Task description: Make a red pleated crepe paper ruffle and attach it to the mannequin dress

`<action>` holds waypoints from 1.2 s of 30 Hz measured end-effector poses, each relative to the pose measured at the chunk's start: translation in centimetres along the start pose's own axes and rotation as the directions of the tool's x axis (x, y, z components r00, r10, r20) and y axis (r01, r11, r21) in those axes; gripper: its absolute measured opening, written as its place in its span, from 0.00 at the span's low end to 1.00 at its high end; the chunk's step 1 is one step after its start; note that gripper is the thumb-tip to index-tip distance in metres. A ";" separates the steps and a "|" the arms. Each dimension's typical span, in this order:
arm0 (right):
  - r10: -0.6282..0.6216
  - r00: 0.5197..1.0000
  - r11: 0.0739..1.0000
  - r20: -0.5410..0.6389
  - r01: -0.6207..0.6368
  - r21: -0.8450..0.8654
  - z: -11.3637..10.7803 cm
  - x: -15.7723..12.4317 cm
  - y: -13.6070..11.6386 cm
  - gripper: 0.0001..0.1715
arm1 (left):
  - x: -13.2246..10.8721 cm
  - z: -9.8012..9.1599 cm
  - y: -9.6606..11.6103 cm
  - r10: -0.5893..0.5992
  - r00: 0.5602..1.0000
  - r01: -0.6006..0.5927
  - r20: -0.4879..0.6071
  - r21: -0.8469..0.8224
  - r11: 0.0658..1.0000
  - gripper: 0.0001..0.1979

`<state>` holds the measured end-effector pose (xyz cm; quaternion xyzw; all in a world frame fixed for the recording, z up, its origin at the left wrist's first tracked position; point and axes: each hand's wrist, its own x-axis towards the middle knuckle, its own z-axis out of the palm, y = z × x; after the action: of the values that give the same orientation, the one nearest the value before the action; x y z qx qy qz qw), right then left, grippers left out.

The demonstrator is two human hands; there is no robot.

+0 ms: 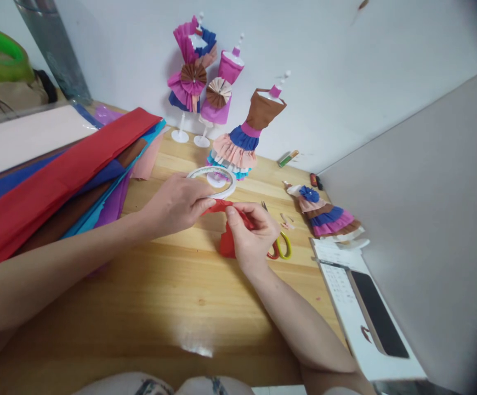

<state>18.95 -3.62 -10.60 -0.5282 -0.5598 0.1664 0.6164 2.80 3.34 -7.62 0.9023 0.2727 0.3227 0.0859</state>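
My left hand point(176, 204) is closed around a white roll of tape point(213, 176), held just above the wooden table point(172, 285). My right hand point(251, 233) pinches a piece of red crepe paper point(225, 241) that is bunched under the fingers. The two hands meet at the top edge of the red paper, right below the tape roll. Part of the red paper is hidden behind my right hand.
A stack of coloured crepe sheets point(57, 175) lies at the left. Three paper-dressed mannequins point(238, 137) stand by the wall. Scissors point(282, 247) lie right of my hand, a flat paper dress point(324, 216) beyond them, and a phone point(376, 312) on a white sheet at the right.
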 end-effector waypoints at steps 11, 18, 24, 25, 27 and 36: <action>-0.252 0.956 0.952 0.150 0.273 -0.140 -1.4 1.8 -0.7 0.07 | 0.0 -0.5 -0.1 -0.004 0.999 0.001 0.045 0.062 0.998 0.14; -0.141 0.957 0.950 0.254 0.203 -0.239 -1.1 1.7 -1.3 0.06 | -0.2 -0.7 0.6 0.004 0.989 -0.020 0.146 0.110 0.994 0.13; -0.132 0.948 0.945 0.290 0.209 -0.253 -1.1 1.3 -2.1 0.08 | -0.3 -0.4 0.8 -0.119 0.980 0.142 0.160 -0.137 0.980 0.15; -0.135 0.945 0.940 0.299 0.217 -0.263 -1.2 1.3 -2.2 0.08 | -0.2 -0.4 0.9 -0.135 0.976 0.165 0.171 -0.175 0.971 0.15; -0.167 0.933 0.920 0.318 0.263 -0.290 -1.2 1.2 -2.3 0.09 | -0.2 -0.4 1.0 -0.144 0.971 0.184 0.188 -0.218 0.958 0.15; -0.209 0.933 0.881 0.295 0.310 -0.356 -1.4 1.1 -2.1 0.06 | -0.1 -0.6 1.0 -0.145 0.970 0.193 0.194 -0.256 0.947 0.14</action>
<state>19.68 -4.18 -8.05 -0.5367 -0.7203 0.0293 0.4384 2.82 2.42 -6.88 0.8795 0.2936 0.2694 0.2601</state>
